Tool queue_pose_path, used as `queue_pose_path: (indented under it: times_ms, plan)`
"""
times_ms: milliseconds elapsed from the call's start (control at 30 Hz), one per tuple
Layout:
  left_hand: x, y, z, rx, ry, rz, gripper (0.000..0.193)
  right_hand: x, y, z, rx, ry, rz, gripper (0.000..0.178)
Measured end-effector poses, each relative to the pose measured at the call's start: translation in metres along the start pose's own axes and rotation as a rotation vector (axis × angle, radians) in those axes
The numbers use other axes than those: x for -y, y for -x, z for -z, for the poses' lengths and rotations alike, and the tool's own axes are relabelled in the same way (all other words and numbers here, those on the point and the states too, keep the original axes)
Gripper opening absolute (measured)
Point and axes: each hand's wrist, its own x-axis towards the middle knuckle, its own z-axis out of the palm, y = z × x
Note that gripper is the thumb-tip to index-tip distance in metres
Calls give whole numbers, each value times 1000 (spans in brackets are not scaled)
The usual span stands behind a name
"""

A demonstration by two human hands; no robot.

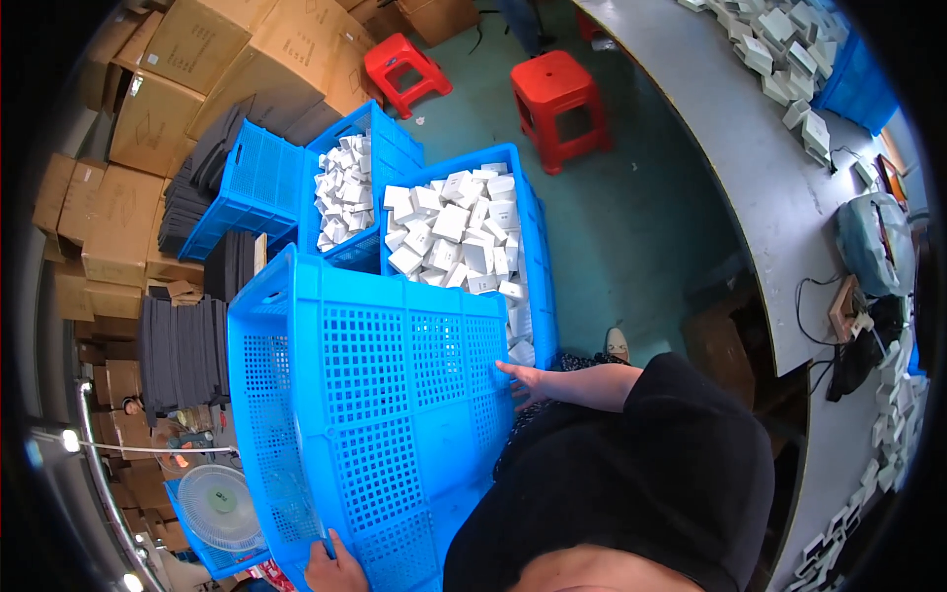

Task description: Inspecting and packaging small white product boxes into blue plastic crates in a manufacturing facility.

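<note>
A large blue perforated plastic crate (375, 390) stands right in front of me, with its lattice walls toward me. My left hand (335, 569) is closed around the crate's edge at the bottom of the view, thumb along the near face. At the crate's right end, my right hand (528, 383) lies against the edge with its fingers spread. Just beyond is another blue crate (536, 247), heaped with small white boxes (451, 223). Part of that heap is hidden behind the near crate.
Farther left, one more blue crate (387, 138) holds small white pieces. Stacked cartons (133, 212) and dark grey sheets (182, 350) line the left. A fan (219, 505) stands lower left. Red stools (560, 104) are on the floor. A grey table (730, 148) bearing white parts curves along the right.
</note>
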Motion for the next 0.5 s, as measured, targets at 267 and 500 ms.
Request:
queue_pose_path:
  times_ms: [267, 500]
  plan:
    - [-169, -15, 70, 199, 9, -241, 42, 115, 82, 86, -398, 64, 943, 83]
    - [-271, -6, 77, 85, 166, -577, 44, 260, 365, 114, -146, 230, 1255, 100]
